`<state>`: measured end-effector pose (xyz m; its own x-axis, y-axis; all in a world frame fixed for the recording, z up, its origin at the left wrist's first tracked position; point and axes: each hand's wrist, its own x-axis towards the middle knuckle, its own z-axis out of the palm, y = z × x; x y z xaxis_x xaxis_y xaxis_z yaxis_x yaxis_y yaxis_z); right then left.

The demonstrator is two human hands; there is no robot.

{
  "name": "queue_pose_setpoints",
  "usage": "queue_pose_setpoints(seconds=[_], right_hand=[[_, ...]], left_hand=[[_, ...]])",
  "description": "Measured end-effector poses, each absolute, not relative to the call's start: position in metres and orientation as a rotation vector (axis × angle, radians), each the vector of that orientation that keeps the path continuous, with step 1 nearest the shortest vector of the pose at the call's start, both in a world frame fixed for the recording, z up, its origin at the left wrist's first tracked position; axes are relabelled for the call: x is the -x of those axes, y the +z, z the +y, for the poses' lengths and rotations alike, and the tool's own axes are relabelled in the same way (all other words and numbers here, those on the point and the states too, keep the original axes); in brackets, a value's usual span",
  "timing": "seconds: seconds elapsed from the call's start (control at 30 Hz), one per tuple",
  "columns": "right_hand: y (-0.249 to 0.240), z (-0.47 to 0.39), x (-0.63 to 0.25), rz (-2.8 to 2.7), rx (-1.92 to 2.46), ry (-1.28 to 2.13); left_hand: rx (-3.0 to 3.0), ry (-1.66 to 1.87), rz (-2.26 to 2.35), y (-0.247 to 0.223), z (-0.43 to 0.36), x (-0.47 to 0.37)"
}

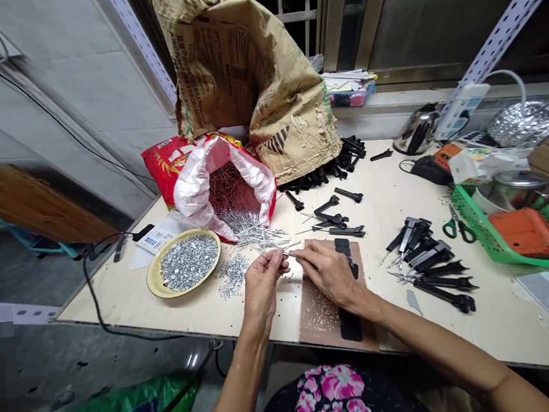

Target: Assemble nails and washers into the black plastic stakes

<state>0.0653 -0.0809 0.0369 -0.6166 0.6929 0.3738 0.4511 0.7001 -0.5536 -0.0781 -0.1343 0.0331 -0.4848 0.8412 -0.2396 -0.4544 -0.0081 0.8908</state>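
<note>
My left hand [265,277] is closed in a pinch above the table, at the left edge of a brown board [313,318]. What its fingertips hold is too small to name. My right hand [326,272] is closed over the board, its fingertips near the left ones, with a thin piece between the hands. Loose small washers [234,275] lie left of my left hand, beside a yellow plate [154,284] heaped with metal washers [189,263]. Thin metal pins [252,229] spill from a red and white bag [191,187]. Black parts [346,232] lie beyond my right hand.
More black parts with metal tips [433,262] lie at the right, near green scissors [459,225]. A green basket [479,233] stands at the right edge. A large paper sack [295,114] rises at the back, and a kettle [416,131] stands back right.
</note>
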Motion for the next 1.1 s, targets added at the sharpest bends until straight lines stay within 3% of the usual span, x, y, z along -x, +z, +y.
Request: queue_pose_setpoints(seconds=[0.67, 0.93, 1.1], right_hand=[[0.035, -0.086, -0.073, -2.410, 0.944, 0.144], [0.032, -0.085, -0.073, -2.432, 0.912, 0.126], [0.031, -0.083, -0.077, -2.428, 0.944, 0.326]], left_hand=[[-0.522, 1.545, 1.317, 0.019, -0.134, 0.079], [-0.564, 1.541, 1.349, 0.016, -0.134, 0.078], [-0.601, 1.540, 1.357, 0.013, -0.135, 0.077]])
